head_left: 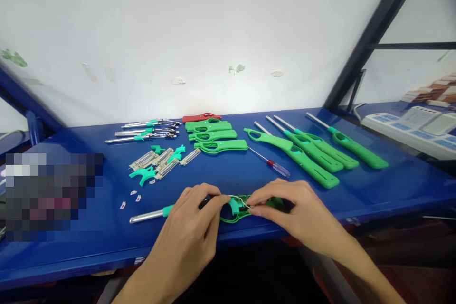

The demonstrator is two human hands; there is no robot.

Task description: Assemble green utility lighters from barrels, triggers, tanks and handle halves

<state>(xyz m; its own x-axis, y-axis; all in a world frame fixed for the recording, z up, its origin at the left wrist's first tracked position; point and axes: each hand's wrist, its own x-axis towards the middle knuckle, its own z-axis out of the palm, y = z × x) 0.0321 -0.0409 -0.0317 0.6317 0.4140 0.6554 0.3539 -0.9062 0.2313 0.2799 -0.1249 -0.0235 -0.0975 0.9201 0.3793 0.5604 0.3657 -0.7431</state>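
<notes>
An opened green gas lighter (233,219) lies at the table's front edge, its metal tube (146,217) pointing left. Inside the half shell sits a teal trigger (234,206). My left hand (192,218) is closed over the tube end of the lighter, thumb and forefinger together beside the trigger; the fingertips are partly hidden. A thin white wire (239,198) runs in an arc from those fingers towards my right hand (288,209), which pinches it between thumb and forefinger over the shell. The handle's far end is partly covered by the right hand.
Behind lie metal tubes with wires (142,132), green shell halves (221,146), a red shell (201,118), teal triggers (143,175) and clear fuel tanks (167,168). A screwdriver (278,168) and several green lighters (359,148) are to the right. Small white pieces (138,198) lie left.
</notes>
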